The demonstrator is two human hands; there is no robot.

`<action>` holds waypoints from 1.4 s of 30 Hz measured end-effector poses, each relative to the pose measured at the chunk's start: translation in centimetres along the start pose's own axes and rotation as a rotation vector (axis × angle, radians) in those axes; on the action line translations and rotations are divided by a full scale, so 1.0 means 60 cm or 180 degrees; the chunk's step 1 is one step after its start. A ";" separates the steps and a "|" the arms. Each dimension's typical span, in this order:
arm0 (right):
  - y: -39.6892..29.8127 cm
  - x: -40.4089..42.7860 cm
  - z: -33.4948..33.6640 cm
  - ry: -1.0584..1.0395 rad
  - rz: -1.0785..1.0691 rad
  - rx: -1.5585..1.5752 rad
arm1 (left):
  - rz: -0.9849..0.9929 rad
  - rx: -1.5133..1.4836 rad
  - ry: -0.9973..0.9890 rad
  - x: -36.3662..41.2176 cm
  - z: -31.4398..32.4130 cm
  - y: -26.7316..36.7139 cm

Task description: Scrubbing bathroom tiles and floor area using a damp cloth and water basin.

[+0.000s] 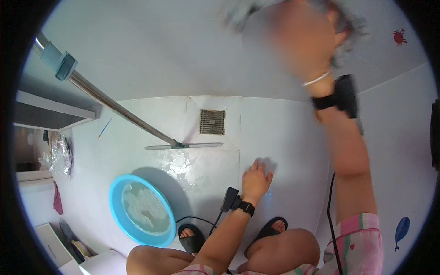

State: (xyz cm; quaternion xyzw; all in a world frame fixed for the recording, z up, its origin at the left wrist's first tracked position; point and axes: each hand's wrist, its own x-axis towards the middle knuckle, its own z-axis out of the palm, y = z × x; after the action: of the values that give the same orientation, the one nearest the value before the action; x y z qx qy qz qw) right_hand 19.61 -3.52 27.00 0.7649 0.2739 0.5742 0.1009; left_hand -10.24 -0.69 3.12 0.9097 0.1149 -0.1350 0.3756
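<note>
My left hand [256,182] is low over the white tiled floor, palm down, holding nothing, with its fingers slightly apart. My right hand [306,41] is raised at the top of the view against the pale wall. It is heavily blurred, with a grey and dark blurred thing around it; its grip cannot be made out. Left of my left hand, a blue plastic basin [115,209] holds sudsy water. A floor squeegee with a metal pole [120,111] rests its blade on the floor between the basin and a square drain grate [212,122].
Black slippers [192,240] are on my feet near the basin. Black cables run from the devices on both wrists. A cotton swab [105,128] lies on the floor at left. Clear plastic wrapping [62,154] and a dark red cloth [57,198] are at the far left. Water wets the floor by the squeegee.
</note>
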 end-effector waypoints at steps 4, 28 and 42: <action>-0.158 -0.181 0.099 -0.0769 -0.0757 0.1136 | -0.0183 0.0945 0.0144 -0.003 0.005 -0.011; -0.389 0.018 0.067 -0.3480 -0.2609 0.1247 | -0.0747 0.1736 -0.0135 -0.022 0.020 -0.060; -0.250 0.110 0.022 -0.0890 -0.1717 0.0741 | -0.0661 0.1447 -0.0819 -0.013 -0.058 -0.027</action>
State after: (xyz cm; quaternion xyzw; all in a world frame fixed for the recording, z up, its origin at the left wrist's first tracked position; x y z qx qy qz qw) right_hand 17.55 12.66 25.00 0.7425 0.5141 0.3810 0.1979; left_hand -10.91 2.82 4.70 0.9293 0.1256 -0.3095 0.1575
